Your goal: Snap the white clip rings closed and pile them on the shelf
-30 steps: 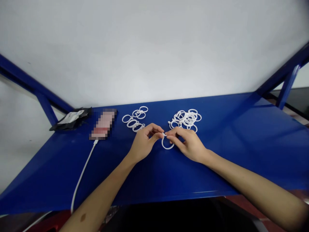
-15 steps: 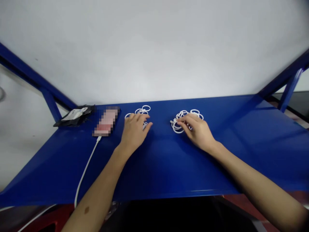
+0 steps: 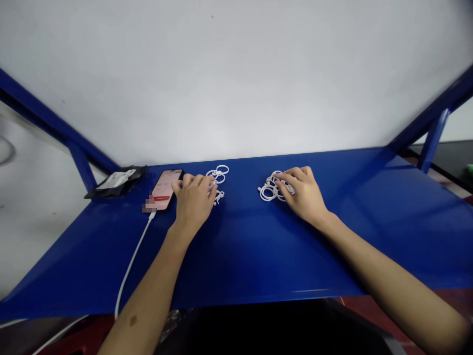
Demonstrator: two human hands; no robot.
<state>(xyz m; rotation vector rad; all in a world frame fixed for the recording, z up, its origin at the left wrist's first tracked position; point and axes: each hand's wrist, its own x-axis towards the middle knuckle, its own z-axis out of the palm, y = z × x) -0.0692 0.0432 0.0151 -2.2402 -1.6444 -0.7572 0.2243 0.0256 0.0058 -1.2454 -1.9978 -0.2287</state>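
Landmark here is the phone [image 3: 167, 189] lying on the blue shelf [image 3: 240, 256], white charging cable [image 3: 130, 268] running off its near end, and a black pouch [image 3: 115, 181] just left of it. Right beside the phone my left hand [image 3: 192, 203] lies palm down with fingers loosely spread over the smaller bunch of white plastic rings [image 3: 218, 176]; can't tell if there's one under my fingertips. Further right of the phone, well apart from that bunch, my right hand [image 3: 303, 193] rests with curled fingers on the bigger pile of rings [image 3: 269, 190], touching them but not clearly pinching any. The rings look thin, glossy white, each a loop with a small clasp bump. I'd guess they're featherlight, a bit springy, slippery on painted metal and prone to tangling, so best pinched at the rim between thumb and forefinger
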